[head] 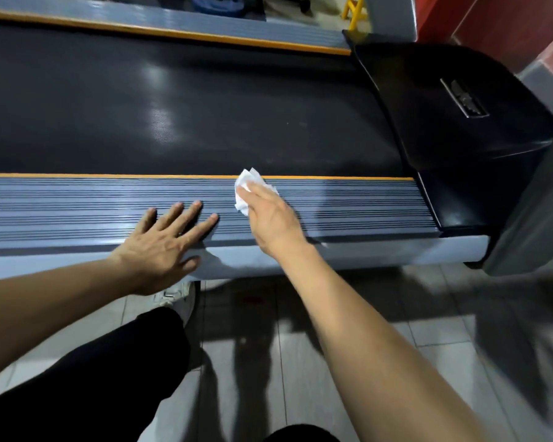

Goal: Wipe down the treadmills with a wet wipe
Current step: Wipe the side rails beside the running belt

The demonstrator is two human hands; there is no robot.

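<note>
1. Grey ribbed side rail (77, 212) of the treadmill, edged with an orange strip (109, 176); black running belt (173, 116) beyond it, glossy black motor cover (454, 103) at the right end.
2. White wet wipe (245, 189), crumpled, lying on the rail just beside the orange strip.
3. Right hand (270, 215): fingers straight and together, pressing the wipe flat against the rail.
4. Left hand (166, 240): grip spread wide, palm down, fingers on the ribs, thumb over the rail's near edge, holding nothing.
5. Grey tiled floor (300, 346) below; dark trouser leg (109, 378) and white shoe (179, 298) near the rail.
</note>
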